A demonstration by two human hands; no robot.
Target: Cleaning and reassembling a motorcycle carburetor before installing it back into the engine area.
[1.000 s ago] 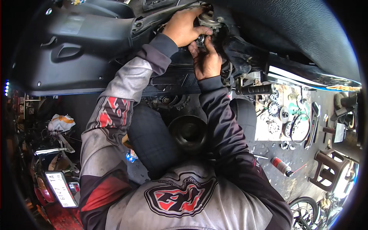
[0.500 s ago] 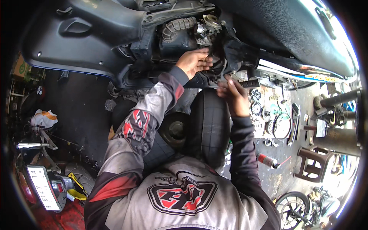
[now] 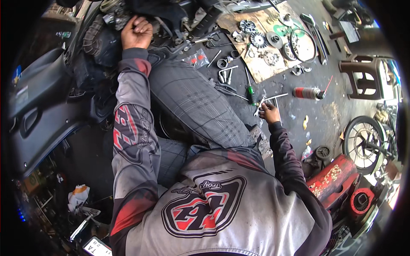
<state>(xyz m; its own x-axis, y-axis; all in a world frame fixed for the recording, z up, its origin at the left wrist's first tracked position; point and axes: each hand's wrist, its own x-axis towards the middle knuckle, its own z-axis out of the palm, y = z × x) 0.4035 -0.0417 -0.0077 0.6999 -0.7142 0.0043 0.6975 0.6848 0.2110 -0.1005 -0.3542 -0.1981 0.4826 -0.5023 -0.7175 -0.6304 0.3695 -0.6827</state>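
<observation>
My left hand (image 3: 136, 34) is at the scooter's exposed engine bay, fingers curled, beside the metal carburetor (image 3: 116, 20). Whatever may be inside those fingers is hidden. Down on the floor to the right, my right hand (image 3: 270, 113) has its fingers closed at a small silver wrench (image 3: 259, 107). A T-handle wrench (image 3: 276, 96) lies right by that hand, partly behind it. Just left of it is a screwdriver (image 3: 251, 94) with a green handle. The ribbed black intake hose (image 3: 92, 36) sits left of the carburetor.
A board (image 3: 265, 72) with gears, discs and a black belt (image 3: 303, 45) lies at the far right. Nearby are a red spray can (image 3: 306, 93), a brown plastic stool (image 3: 362, 79), a red toolbox (image 3: 335, 181) and a wheel (image 3: 364, 143). Several small tools lie beside my knee.
My view has turned to the right. My right hand has left the scooter and reached down to the tools on the floor. My left hand stays by the carburetor, its fingers now more curled.
</observation>
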